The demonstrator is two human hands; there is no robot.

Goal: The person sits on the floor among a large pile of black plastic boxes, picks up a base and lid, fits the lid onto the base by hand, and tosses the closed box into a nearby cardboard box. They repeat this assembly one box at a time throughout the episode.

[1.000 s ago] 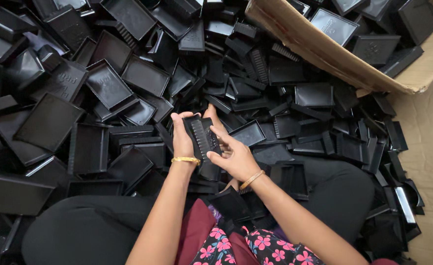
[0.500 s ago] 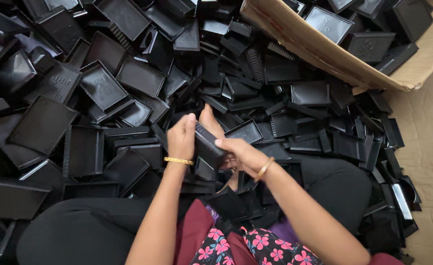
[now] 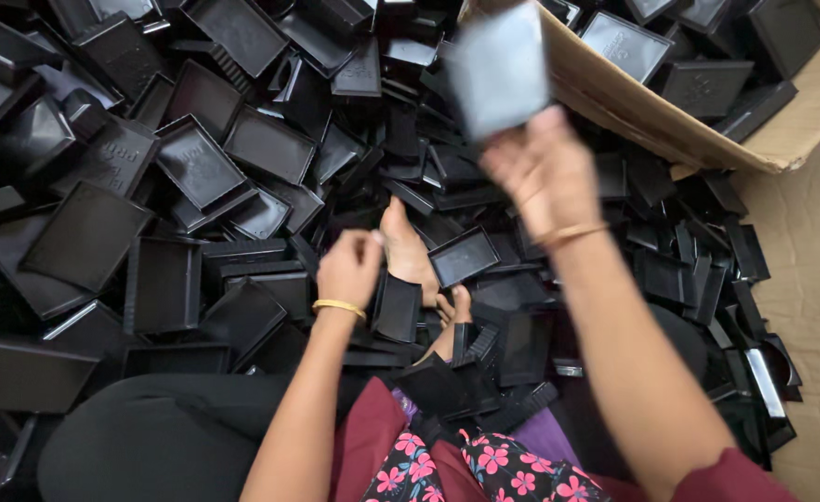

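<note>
Sorting black trays beside a cardboard box

A blurred, greyish-black tray (image 3: 500, 67) is gripped by the raised right hand (image 3: 542, 169) at the near edge of the cardboard box (image 3: 651, 125). Lower down, the left hand (image 3: 349, 270) is loosely curled, grasping nothing, over the heap of black trays (image 3: 196, 167), beside a bare foot (image 3: 408, 251)

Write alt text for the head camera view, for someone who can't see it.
A seated person's right hand lifts a blurred dark tray toward a cardboard box, while the left hand rests low over a floor-wide heap of black plastic trays.
</note>
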